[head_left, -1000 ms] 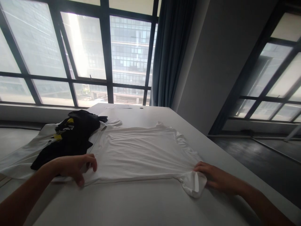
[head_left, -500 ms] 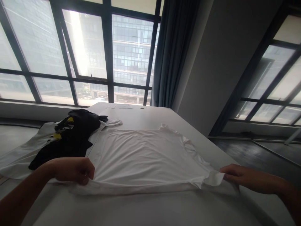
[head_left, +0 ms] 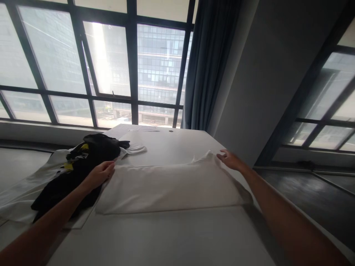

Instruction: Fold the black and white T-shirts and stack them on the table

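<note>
A white T-shirt [head_left: 169, 186] lies folded over on the white table, its front edge a nearly straight crease. My left hand [head_left: 101, 174] is closed at the shirt's far left corner, with the fabric edge pinched at the fingertips. Beside the far right corner, where the cloth bunches up a little, is my right hand [head_left: 229, 159]. Its fingers are slightly apart, and I see no cloth between them. Some of the far edge is ruffled near the right end.
A heap of black clothing [head_left: 97, 155] with yellow patches lies at the left on other white cloth [head_left: 55, 171]. The white table [head_left: 166, 240] reaches back toward the windows. A blue curtain [head_left: 205, 66] hangs beside a grey pillar [head_left: 260, 81].
Both hands have moved from the shirt's near edge to its far edge, bringing the near part over. The shirt now covers a narrower strip. The right hand's fingers have parted.
</note>
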A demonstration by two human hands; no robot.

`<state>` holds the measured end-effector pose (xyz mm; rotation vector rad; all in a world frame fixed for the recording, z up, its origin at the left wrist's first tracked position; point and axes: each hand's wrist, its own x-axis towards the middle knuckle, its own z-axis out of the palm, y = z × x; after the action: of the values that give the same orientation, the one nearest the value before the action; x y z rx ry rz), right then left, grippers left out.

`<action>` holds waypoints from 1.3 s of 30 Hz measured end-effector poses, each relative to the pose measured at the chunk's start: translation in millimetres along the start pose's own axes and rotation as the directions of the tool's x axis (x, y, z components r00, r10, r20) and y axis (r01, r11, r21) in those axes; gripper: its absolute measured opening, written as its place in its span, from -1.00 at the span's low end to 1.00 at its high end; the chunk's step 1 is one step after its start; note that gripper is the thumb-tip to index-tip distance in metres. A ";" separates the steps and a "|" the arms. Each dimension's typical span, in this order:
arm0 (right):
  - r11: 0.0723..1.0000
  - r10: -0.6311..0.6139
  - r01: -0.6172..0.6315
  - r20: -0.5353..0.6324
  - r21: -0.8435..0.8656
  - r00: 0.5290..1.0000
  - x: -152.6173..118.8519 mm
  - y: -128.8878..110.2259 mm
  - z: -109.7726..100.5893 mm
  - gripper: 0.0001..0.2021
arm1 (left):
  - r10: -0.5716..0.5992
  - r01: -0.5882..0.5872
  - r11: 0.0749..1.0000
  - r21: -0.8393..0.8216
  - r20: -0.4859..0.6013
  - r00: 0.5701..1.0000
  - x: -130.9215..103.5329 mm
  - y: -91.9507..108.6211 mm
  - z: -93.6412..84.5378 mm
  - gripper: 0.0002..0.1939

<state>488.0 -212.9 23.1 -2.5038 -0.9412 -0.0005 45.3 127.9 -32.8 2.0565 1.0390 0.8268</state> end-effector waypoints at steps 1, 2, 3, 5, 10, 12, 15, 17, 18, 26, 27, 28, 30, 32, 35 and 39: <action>1.000 0.020 -0.020 -0.008 -0.020 1.000 3.9 3.7 17.1 -0.42 | 0.009 -0.009 0.998 0.054 0.006 1.000 1.9 -11.7 6.9 -0.24; 0.999 0.033 -0.033 0.005 -0.039 0.999 4.4 9.7 32.4 -0.44 | 0.021 -0.024 0.995 0.097 0.035 0.999 2.9 -22.8 12.1 -0.20; 0.997 0.037 -0.035 0.028 -0.066 0.999 2.3 17.3 45.8 -0.46 | 0.036 -0.047 0.990 0.136 0.080 0.996 3.0 -32.3 15.8 -0.18; 0.992 0.033 -0.024 0.072 -0.123 0.997 -6.8 34.2 65.9 -0.49 | 0.061 -0.088 0.977 0.195 0.140 0.988 1.6 -44.2 20.1 -0.16; 0.977 -0.068 0.080 0.067 -0.198 0.995 -26.4 67.8 87.2 -0.51 | 0.094 -0.139 0.954 0.265 0.175 0.980 -2.5 -43.1 25.7 -0.31; 0.959 -0.088 0.098 0.048 -0.267 0.995 -30.0 74.8 89.6 -0.49 | 0.124 -0.165 0.952 0.258 0.168 0.978 -2.5 -41.2 27.8 -0.38; 0.929 -0.047 0.047 0.011 -0.367 0.999 -35.1 79.6 90.8 -0.44 | 0.151 -0.176 0.958 0.227 0.125 0.981 -0.6 -42.3 29.6 -0.44; 0.921 0.000 -0.010 -0.026 -0.390 1.000 -38.8 80.9 90.4 -0.40 | 0.152 -0.166 0.965 0.203 0.081 0.985 0.9 -44.1 29.8 -0.44; 0.920 0.018 -0.033 -0.043 -0.391 0.999 -40.5 81.4 90.0 -0.39 | 0.152 -0.160 0.968 0.192 0.059 0.987 1.5 -44.9 29.7 -0.43; 0.955 0.021 -0.030 -0.033 -0.295 0.999 -40.4 87.5 86.2 -0.60 | 0.117 -0.115 0.985 0.131 -0.003 0.993 -0.9 -42.4 30.4 -0.49; 0.961 0.005 -0.015 -0.037 -0.277 0.999 -39.5 87.7 86.5 -0.64 | 0.107 -0.105 0.988 0.118 -0.015 0.994 -0.9 -41.8 31.2 -0.52; 0.967 -0.014 0.001 -0.048 -0.255 0.999 -38.7 87.6 86.8 -0.67 | 0.098 -0.095 0.990 0.103 -0.029 0.995 -0.6 -41.4 32.0 -0.55; 0.981 -0.033 0.013 -0.099 -0.192 0.995 -37.5 86.5 87.1 -0.70 | 0.084 -0.080 0.994 0.078 -0.054 0.995 0.7 -41.2 33.5 -0.59; 0.994 -0.023 0.008 -0.140 -0.108 0.990 -37.6 84.9 85.6 -0.70 | 0.070 -0.065 0.996 0.064 -0.076 0.995 2.4 -41.5 33.9 -0.61; 0.999 -0.033 0.033 -0.049 -0.001 0.998 -40.8 84.1 79.3 -0.69 | 0.047 -0.044 0.999 0.029 -0.111 0.993 3.0 -40.6 30.6 -0.63; 0.995 -0.085 0.074 0.160 0.074 0.983 -48.0 84.2 72.1 -0.52 | 0.054 -0.063 0.994 -0.094 -0.091 0.994 -1.7 -32.5 23.2 -0.61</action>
<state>492.4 -267.9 -84.3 -2.4312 -1.0874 0.2109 49.0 134.5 -72.1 1.9918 0.9698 0.9875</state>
